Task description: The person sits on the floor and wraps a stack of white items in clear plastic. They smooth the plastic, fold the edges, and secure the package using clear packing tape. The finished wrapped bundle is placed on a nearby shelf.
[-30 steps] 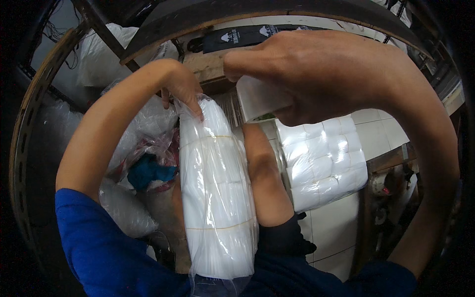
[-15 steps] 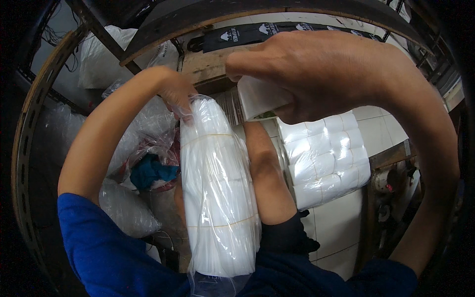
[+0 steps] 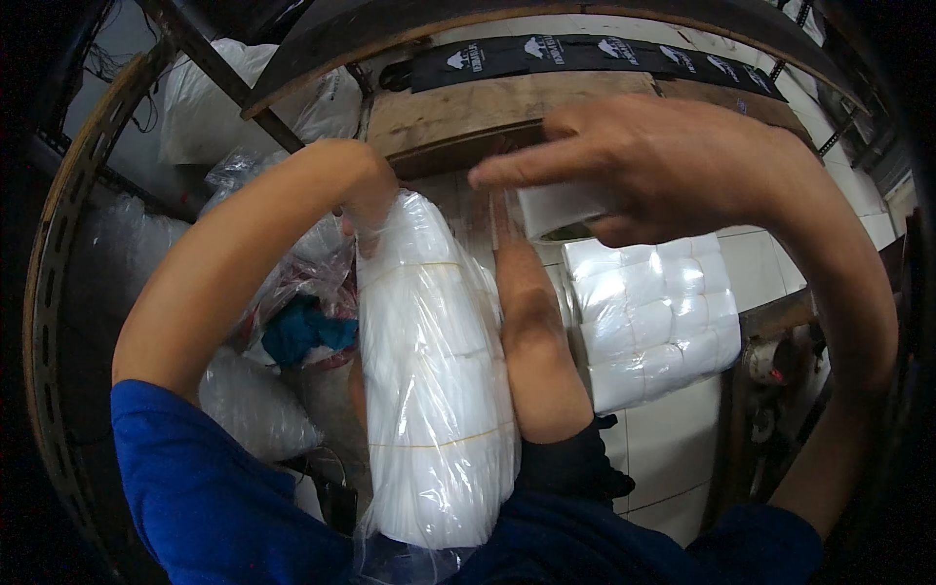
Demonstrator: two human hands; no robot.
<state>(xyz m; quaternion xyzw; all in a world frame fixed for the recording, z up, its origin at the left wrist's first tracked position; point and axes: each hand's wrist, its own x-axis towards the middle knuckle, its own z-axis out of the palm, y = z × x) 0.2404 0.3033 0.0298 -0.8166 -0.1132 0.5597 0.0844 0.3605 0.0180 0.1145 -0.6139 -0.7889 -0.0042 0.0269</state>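
Observation:
A long bundle of white plastic bags (image 3: 429,341), banded with thin tan ties, lies across my lap inside a clear plastic bag (image 3: 405,561). At its far end, my left hand (image 3: 372,200) is closed on the clear bag, the fingers mostly hidden and a little blurred. My right hand (image 3: 639,171) is in front of me to the right, its index finger stretched out to the left. It grips a wide, whitish roll of clear tape (image 3: 565,210), partly covered by the hand. A gap separates the roll from the bundle's far end.
A wrapped block of banded white bundles (image 3: 653,322) sits right of my knee on the tiled floor (image 3: 673,444). Ahead are a wooden board (image 3: 458,112) and black printed packs (image 3: 585,57). Clear plastic bags (image 3: 253,409) and a teal cloth (image 3: 302,331) lie left. Metal shelving (image 3: 58,263) surrounds this.
My right hand has moved slightly right and down with the tape roll, its index finger now more extended. My left hand stays at the bundle's far end. The view has shifted slightly.

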